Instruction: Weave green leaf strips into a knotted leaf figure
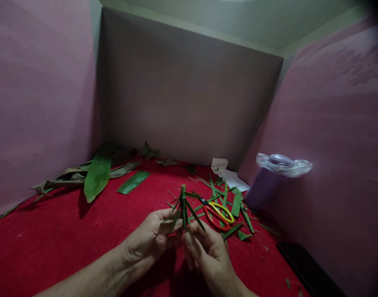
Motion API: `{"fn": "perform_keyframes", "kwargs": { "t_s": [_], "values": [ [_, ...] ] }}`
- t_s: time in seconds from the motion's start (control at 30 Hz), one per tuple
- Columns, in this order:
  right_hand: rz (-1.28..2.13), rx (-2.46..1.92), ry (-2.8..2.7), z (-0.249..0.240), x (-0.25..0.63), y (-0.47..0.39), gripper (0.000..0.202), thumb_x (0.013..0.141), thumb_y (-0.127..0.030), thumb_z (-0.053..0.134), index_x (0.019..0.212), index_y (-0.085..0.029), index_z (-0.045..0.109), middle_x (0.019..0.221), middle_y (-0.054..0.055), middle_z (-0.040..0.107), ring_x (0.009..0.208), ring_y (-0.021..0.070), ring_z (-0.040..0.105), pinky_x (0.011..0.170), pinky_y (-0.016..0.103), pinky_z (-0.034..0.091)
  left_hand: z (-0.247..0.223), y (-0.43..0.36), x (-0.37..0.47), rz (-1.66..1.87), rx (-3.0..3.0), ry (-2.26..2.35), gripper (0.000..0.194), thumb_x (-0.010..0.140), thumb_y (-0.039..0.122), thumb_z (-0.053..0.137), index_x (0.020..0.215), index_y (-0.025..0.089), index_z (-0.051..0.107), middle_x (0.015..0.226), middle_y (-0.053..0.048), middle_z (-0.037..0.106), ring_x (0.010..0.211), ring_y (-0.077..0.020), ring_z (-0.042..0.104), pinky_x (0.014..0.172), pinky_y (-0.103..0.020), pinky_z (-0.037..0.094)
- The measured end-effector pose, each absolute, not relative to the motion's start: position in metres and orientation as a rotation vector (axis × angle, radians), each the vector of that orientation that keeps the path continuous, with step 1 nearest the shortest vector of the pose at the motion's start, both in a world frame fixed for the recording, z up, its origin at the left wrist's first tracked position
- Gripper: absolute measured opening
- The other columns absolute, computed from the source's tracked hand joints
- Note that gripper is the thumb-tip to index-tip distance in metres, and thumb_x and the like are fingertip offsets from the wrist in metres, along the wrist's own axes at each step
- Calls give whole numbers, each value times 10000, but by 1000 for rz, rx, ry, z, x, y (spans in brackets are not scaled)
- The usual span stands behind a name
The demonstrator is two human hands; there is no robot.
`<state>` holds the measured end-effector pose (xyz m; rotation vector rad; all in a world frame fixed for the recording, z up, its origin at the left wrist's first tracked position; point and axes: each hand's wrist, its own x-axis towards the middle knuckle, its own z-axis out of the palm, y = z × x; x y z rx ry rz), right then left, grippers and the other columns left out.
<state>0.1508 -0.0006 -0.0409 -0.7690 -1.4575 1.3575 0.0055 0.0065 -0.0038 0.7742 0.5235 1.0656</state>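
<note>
A small bundle of green leaf strips (183, 203), bound near its top and fanning out below, stands upright between my hands. My left hand (156, 233) has its fingers and thumb closed on the lower left part of the bundle. My right hand (204, 247) pinches the lower ends of the strips from the right. Just beyond my right hand lie scissors with one red and one yellow handle (221, 212), their dark blades pointing toward the bundle. Cut green leaf strips (236, 203) are scattered around and under the scissors.
Large leaves (98, 173) lie on the red cloth (53, 239) at the left, with a cut leaf piece (133, 182) nearby. White papers (232, 180) lie at the back right. A purple container with clear plastic (263, 187) stands right, and a black flat object (306, 266) lies nearer.
</note>
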Motion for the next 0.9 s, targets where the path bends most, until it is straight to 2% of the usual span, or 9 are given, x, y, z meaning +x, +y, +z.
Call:
{"fn": "perform_keyframes", "kwargs": {
  "t_s": [0.2,0.3,0.53,0.77,0.9],
  "values": [
    [1342,-782,-1519,-37,152,-3,313,866,-426,532,702,-166,472,511,-55,461,430,51,352,423,179,257,-6,8,5,1078,767,509,49,760,104,646,741,111,691,684,-48,648,653,-138,586,676,-278,484],
    [1390,-781,-1479,-36,152,-3,309,856,-429,546,709,-167,474,514,-52,472,427,48,346,415,177,237,-7,9,5,1071,813,506,90,787,99,615,827,98,695,761,-80,669,708,-159,603,684,-289,483],
    [1393,-801,-1472,-28,149,-3,338,836,-462,555,686,-171,473,468,-61,457,383,41,321,386,175,219,-7,6,3,1090,768,514,100,772,83,635,855,114,682,805,-75,677,782,-163,601,730,-288,471],
    [1333,-816,-1531,-31,150,-2,320,839,-443,562,699,-163,494,495,-54,458,422,52,356,411,179,254,-2,4,5,1057,819,505,43,763,107,637,783,115,674,733,-69,677,689,-160,613,684,-284,474],
    [1311,-790,-1552,-35,150,0,313,850,-431,551,701,-160,502,505,-56,444,435,55,369,427,182,275,-4,4,5,1069,880,527,86,735,106,660,821,108,669,732,-67,666,676,-161,613,658,-272,473]
  ]
}}
